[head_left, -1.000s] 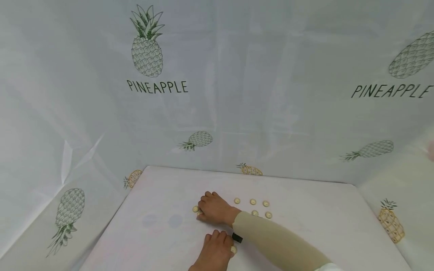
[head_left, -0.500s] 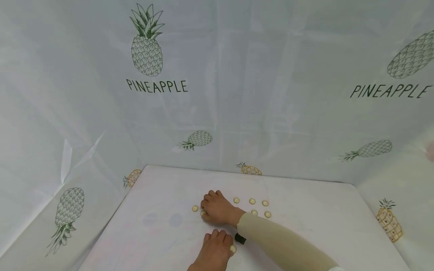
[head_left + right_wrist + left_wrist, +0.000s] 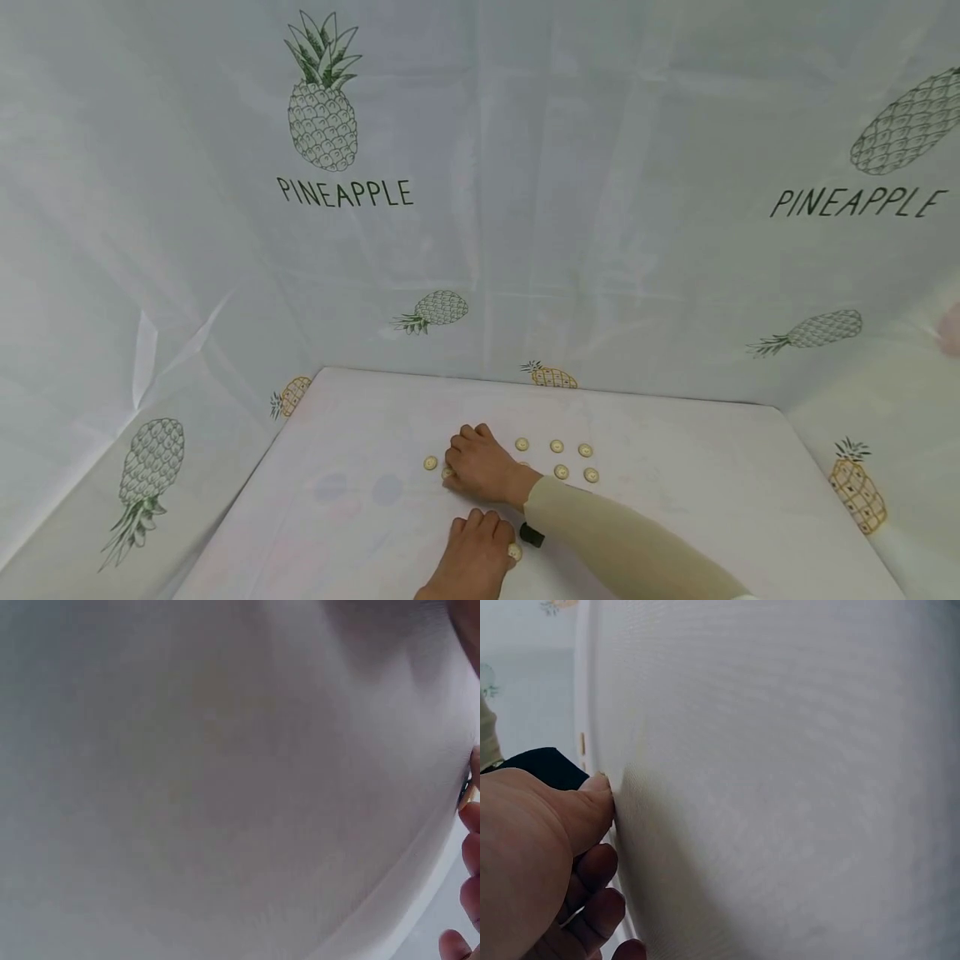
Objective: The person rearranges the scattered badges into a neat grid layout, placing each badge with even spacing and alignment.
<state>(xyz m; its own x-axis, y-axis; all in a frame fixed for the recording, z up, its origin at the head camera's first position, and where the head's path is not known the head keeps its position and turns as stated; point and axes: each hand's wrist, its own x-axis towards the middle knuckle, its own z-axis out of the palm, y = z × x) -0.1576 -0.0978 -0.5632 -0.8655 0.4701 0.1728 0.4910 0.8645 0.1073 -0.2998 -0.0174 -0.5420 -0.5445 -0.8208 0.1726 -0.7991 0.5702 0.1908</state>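
Observation:
In the head view my left hand (image 3: 471, 557) rests low on the white table, fingers curled, holding a small round pale-yellow disc (image 3: 514, 552) at its thumb side. The left wrist view shows the thumb (image 3: 592, 806) pressed close to the tabletop; the disc is hidden there. Farther up, my right hand (image 3: 483, 467) reaches across and pinches another pale disc (image 3: 448, 472), mostly covered by the fingers. In the right wrist view its fingertips (image 3: 470, 816) sit at the right edge, against the disc's rim (image 3: 466, 795). Just left of the right hand lies a loose disc (image 3: 430, 462).
Several matching discs, one of them a marked disc (image 3: 561, 472), lie in two rows right of the right hand, one partly behind its wrist. A black band (image 3: 532, 535) shows under the right forearm (image 3: 630, 537). White pineapple-print sheeting (image 3: 555, 208) encloses the table (image 3: 337, 542).
My right hand has shifted slightly right with its disc, widening the gap to the loose disc on its left. The left hand has stayed in place.

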